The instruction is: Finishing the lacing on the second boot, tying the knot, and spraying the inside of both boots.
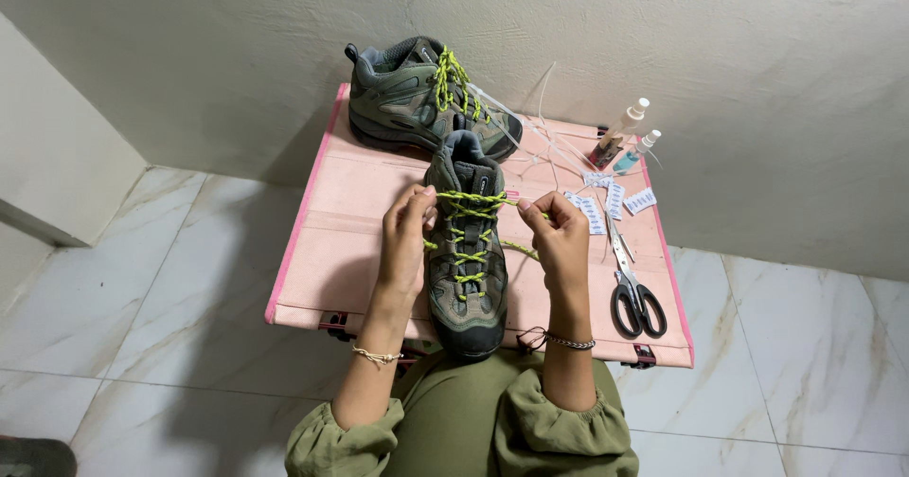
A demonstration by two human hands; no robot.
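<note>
A grey-green hiking shoe (466, 292) stands on a small pink table (341, 250), toe toward me, threaded with a yellow-green lace (471, 200). My left hand (405, 240) pinches the lace at the shoe's upper left eyelets. On the other side, my right hand (557, 235) grips the other lace end, pulled out taut to the right of the tongue. A second matching shoe (417, 98) lies at the table's far edge by the wall, laced in the same colour.
Black-handled scissors (632, 292) lie on the table's right side. Two small spray bottles (627, 136), several small white packets (606, 202) and clear plastic strips sit at the back right. White walls close behind; marble floor tiles surround the table.
</note>
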